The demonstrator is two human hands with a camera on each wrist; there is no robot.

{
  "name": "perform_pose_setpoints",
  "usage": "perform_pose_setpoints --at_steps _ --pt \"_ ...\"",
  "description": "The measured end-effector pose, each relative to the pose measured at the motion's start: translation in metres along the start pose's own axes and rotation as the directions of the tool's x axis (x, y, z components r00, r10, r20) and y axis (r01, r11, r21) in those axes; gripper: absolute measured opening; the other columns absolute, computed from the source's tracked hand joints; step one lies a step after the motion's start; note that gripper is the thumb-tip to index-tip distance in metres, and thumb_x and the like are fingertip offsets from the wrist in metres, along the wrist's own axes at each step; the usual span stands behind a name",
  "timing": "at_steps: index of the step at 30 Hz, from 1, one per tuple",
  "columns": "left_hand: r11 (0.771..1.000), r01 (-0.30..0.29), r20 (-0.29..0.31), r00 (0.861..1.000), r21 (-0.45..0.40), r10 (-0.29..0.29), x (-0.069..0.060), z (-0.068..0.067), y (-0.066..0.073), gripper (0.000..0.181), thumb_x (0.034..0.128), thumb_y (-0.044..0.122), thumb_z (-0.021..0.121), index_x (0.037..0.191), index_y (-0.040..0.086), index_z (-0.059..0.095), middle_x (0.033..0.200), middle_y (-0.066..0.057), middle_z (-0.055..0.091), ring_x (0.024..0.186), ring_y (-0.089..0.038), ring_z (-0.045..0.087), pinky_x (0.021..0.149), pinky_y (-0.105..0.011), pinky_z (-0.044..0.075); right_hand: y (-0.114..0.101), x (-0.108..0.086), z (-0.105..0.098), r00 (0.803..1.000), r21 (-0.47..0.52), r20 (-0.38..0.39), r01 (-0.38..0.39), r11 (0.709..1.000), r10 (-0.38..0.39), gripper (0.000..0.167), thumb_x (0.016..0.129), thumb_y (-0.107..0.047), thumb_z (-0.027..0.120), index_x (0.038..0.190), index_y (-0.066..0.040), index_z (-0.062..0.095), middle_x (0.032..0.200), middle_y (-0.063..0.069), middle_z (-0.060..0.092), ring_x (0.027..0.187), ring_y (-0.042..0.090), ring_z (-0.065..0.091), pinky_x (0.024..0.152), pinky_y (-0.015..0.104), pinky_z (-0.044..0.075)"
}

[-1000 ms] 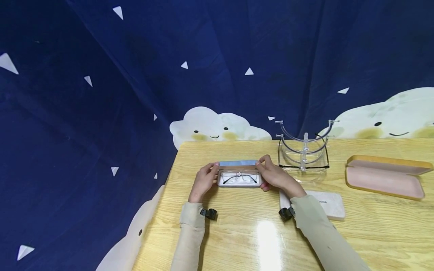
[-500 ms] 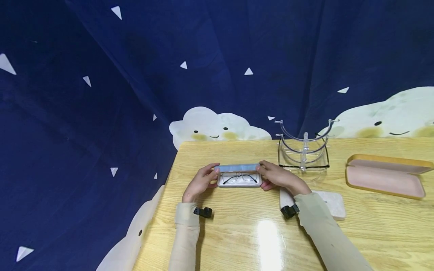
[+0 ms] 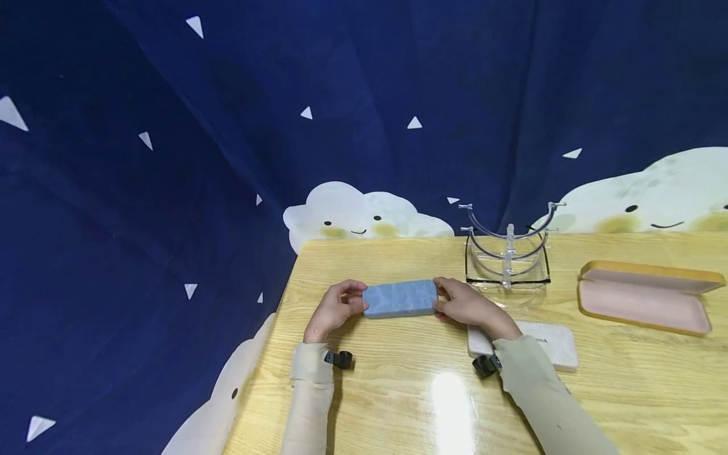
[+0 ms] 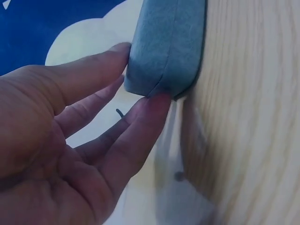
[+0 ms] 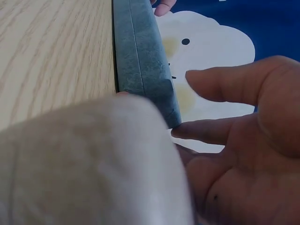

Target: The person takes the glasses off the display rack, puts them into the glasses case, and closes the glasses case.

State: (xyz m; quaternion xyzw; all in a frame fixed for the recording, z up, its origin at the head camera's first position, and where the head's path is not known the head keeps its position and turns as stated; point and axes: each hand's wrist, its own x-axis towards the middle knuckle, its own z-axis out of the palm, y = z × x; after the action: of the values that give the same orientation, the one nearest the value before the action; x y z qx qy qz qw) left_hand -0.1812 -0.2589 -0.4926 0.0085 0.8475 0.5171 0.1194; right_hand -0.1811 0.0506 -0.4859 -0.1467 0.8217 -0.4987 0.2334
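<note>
The blue glasses case (image 3: 400, 299) lies closed on the wooden table, its lid down and the glasses out of sight. At its left end, my left hand (image 3: 337, 309) has thumb and fingers curled round the corner; the left wrist view shows them touching the end of the case (image 4: 164, 51). My right hand (image 3: 471, 308) is at the other end. In the right wrist view its thumb (image 5: 220, 84) stands off the blue case (image 5: 140, 51), while a finger touches the end corner.
A clear stand (image 3: 510, 253) holding black-framed glasses is behind my right hand. A pale case (image 3: 554, 344) lies partly under my right forearm, blurred and close in the right wrist view. Farther right, an orange case (image 3: 645, 304) with pink lining stands open.
The blue lid has swung down towards me and closed over the glasses. Both hands have moved slightly nearer with it, and the right thumb has come off the case.
</note>
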Motion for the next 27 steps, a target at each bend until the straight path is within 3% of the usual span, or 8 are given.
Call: perform_pose_setpoints --at_steps 4,7,11,16,20,23,27 --pt "1.000 -0.004 -0.024 1.000 0.022 0.004 0.001 0.003 0.001 0.035 0.0937 0.001 0.075 0.128 0.006 0.069 0.126 -0.019 0.068 0.103 -0.025 0.071 0.085 -0.029 0.060 0.000 0.000 -0.001 0.999 -0.120 -0.038 0.016 0.993 -0.021 0.066 0.105 -0.017 0.059 0.158 0.011 0.030 0.150 0.035 0.050 0.137 0.047 0.053 0.105 0.052 0.051" --pt "0.999 -0.017 -0.035 0.999 0.041 0.018 0.003 0.004 -0.002 0.033 0.0946 0.003 0.074 0.127 0.008 0.069 0.125 -0.016 0.068 0.105 -0.025 0.071 0.084 -0.029 0.060 -0.001 -0.004 -0.002 0.999 -0.130 -0.039 0.018 0.991 -0.023 0.066 0.106 -0.019 0.058 0.159 0.011 0.030 0.153 0.035 0.048 0.139 0.047 0.052 0.106 0.053 0.051" --pt "0.996 -0.055 -0.082 0.995 0.073 0.061 0.003 0.003 -0.002 0.033 0.0977 0.010 0.073 0.130 0.005 0.067 0.126 -0.017 0.069 0.110 -0.030 0.071 0.087 -0.035 0.059 -0.005 -0.012 -0.004 0.993 -0.216 -0.064 0.081 0.973 -0.097 0.064 0.106 -0.020 0.057 0.157 0.011 0.033 0.154 0.035 0.047 0.140 0.049 0.051 0.114 0.061 0.045" --pt "0.988 -0.137 -0.223 0.963 0.068 0.149 0.006 0.005 0.003 0.031 0.1013 0.016 0.070 0.129 0.001 0.068 0.127 -0.023 0.070 0.114 -0.036 0.070 0.101 -0.049 0.058 -0.011 -0.027 -0.011 0.976 -0.275 -0.081 0.173 0.946 -0.202 0.059 0.105 -0.017 0.059 0.152 0.012 0.041 0.150 0.036 0.051 0.122 0.043 0.068 0.104 0.056 0.055" --pt "0.985 -0.159 -0.321 0.932 0.060 0.170 0.005 0.011 0.015 0.026 0.1010 0.017 0.070 0.125 0.007 0.071 0.127 -0.023 0.071 0.118 -0.034 0.069 0.101 -0.053 0.058 -0.011 -0.040 -0.018 0.968 -0.280 -0.073 0.213 0.936 -0.242 0.051 0.104 -0.012 0.060 0.148 0.010 0.049 0.141 0.034 0.060 0.111 0.037 0.074 0.094 0.048 0.061" --pt "0.982 -0.178 -0.343 0.920 0.068 0.191 0.002 0.019 0.026 0.024 0.1010 0.018 0.070 0.124 0.010 0.072 0.126 -0.021 0.071 0.119 -0.032 0.069 0.099 -0.052 0.059 -0.009 -0.050 -0.023 0.961 -0.294 -0.085 0.229 0.928 -0.264 0.047 0.104 -0.011 0.061 0.146 0.008 0.053 0.132 0.029 0.067 0.106 0.031 0.075 0.089 0.045 0.063" --pt "0.969 -0.239 -0.318 0.915 0.070 0.249 -0.002 0.035 0.043 0.023 0.1004 0.017 0.071 0.122 0.011 0.072 0.122 -0.017 0.074 0.116 -0.030 0.071 0.097 -0.050 0.060 -0.005 -0.063 -0.029 0.941 -0.322 -0.137 0.253 0.912 -0.310 0.044 0.102 -0.008 0.063 0.143 0.004 0.058 0.124 0.022 0.073 0.100 0.024 0.076 0.085 0.038 0.063"
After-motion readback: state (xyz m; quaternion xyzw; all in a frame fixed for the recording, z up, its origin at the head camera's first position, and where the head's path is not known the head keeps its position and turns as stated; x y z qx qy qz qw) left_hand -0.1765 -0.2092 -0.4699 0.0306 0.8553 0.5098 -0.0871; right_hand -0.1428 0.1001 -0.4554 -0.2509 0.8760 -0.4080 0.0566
